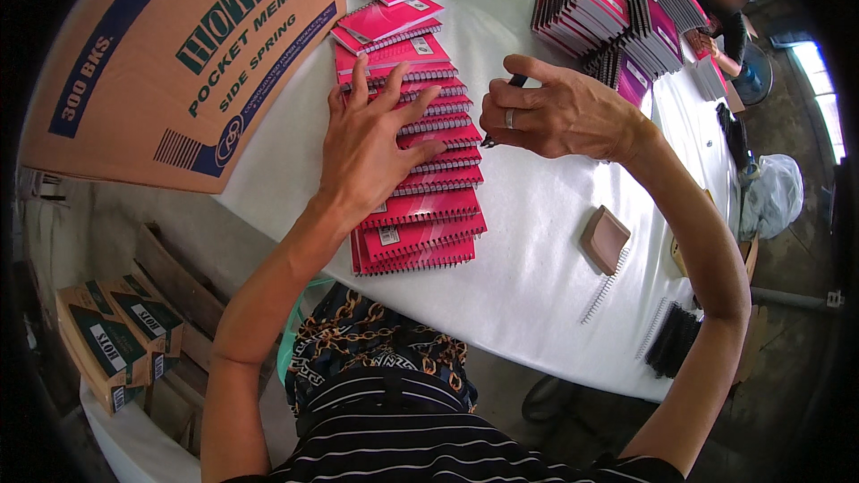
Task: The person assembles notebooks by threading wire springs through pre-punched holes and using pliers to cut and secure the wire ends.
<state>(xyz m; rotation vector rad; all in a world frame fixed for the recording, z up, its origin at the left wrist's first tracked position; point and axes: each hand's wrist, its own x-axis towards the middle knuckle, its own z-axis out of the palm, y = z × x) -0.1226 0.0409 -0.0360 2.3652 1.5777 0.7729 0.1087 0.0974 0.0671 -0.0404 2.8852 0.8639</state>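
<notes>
A long overlapping row of pink spiral notebooks (420,206) runs away from me across the white-covered table. My left hand (371,130) lies over the middle of the row, fingers spread, touching the covers and coils. Just right of the row, my right hand (559,112) is closed around a slim black tool (518,80). The tool's dark tip points down beside the notebook edges; its exact kind is mostly hidden by my fingers. A ring shows on one finger of that hand.
A large cardboard box (259,45) stands at the left. Stacked pink and purple notebooks (595,9) sit at the far right, near another person (716,0). A brown block (606,240), a loose wire coil (606,295) and black coils (673,343) lie nearer. Small cartons (121,340) are lower left.
</notes>
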